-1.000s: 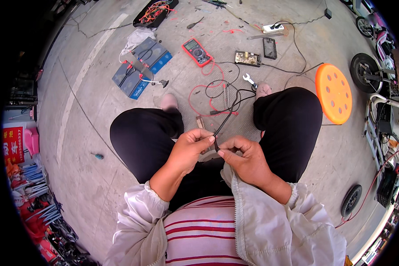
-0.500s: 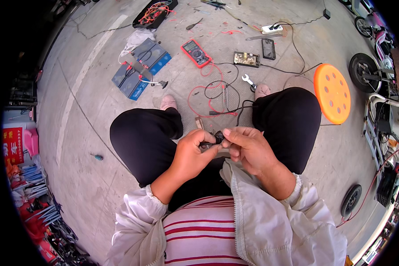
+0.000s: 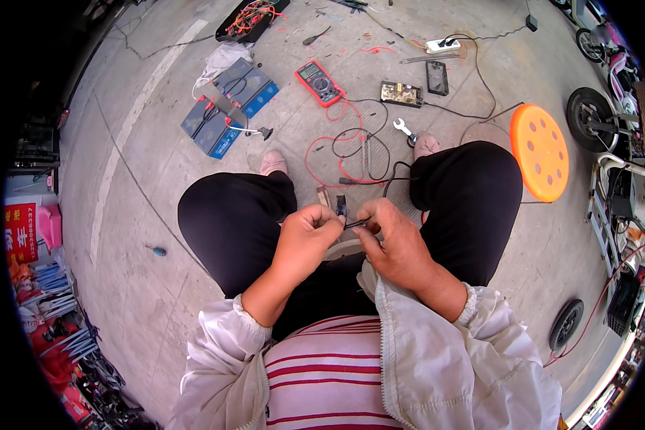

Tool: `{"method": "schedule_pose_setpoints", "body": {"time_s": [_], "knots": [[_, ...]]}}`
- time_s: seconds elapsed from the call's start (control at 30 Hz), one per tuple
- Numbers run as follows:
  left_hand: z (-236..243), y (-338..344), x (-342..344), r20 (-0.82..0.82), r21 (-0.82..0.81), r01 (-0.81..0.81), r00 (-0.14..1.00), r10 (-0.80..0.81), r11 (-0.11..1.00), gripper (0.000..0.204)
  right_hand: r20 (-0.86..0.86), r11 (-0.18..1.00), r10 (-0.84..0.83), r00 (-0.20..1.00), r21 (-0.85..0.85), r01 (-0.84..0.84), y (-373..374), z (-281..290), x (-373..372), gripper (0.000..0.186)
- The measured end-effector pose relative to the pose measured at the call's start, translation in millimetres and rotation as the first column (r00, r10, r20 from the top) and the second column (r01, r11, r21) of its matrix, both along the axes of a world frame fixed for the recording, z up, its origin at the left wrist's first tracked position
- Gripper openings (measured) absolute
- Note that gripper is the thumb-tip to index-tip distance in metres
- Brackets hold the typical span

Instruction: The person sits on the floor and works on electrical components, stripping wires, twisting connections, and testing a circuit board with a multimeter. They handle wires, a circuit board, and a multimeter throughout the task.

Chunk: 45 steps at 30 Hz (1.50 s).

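I have the left hand's fingers pinched on a black connector and the right hand's fingers pinched on a thin black cable just beside it, both held above the floor. Farther out, I see a red multimeter near 2 blue blocks.

Repair workshop: multimeter, wrench, loose wheel
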<state>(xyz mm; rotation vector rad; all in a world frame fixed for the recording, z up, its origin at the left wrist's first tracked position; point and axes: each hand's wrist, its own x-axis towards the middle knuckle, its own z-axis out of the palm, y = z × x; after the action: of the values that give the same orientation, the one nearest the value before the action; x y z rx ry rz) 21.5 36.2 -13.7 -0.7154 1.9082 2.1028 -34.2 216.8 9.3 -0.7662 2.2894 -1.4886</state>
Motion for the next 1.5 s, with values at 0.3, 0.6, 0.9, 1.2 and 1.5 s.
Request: {"method": "schedule_pose_setpoints", "body": {"time_s": [0.3,0.6,0.9,1.2,1.5], "knots": [[16.7,4.6,-6.1,-0.080,-0.261,0.077,0.992,-0.102,0.962,0.032,-0.243,0.996,0.064,0.968,0.079,-0.046,2.0,-3.0,-1.0,0.023],[28.1,-11.2,-3.9,-0.310,-0.563,0.213,0.841,-0.443,0.799,0.029,-0.196,0.975,0.149,0.969,0.193,-0.111,8.2,3.7,-9.7,0.022],[20.1,-15.1,-4.2,-0.493,-0.712,0.066,0.662,-0.565,0.699,0.033,0.524,0.921,0.355,0.774,-0.339,-0.193,16.2,-5.1,-31.1,0.022],[18.8,-8.8,4.4,-0.518,-0.800,-0.065,0.574,-0.634,0.596,0.036,0.746,0.948,0.277,0.606,-0.313,-0.048,21.4,1.9,-34.2,0.022],[20.3,1.3,11.6,-0.583,-0.441,-0.002,0.761,-0.285,0.897,0.014,0.639,0.942,0.223,0.737,-0.335,0.006,15.2,-4.2,-27.6,0.013]]}}
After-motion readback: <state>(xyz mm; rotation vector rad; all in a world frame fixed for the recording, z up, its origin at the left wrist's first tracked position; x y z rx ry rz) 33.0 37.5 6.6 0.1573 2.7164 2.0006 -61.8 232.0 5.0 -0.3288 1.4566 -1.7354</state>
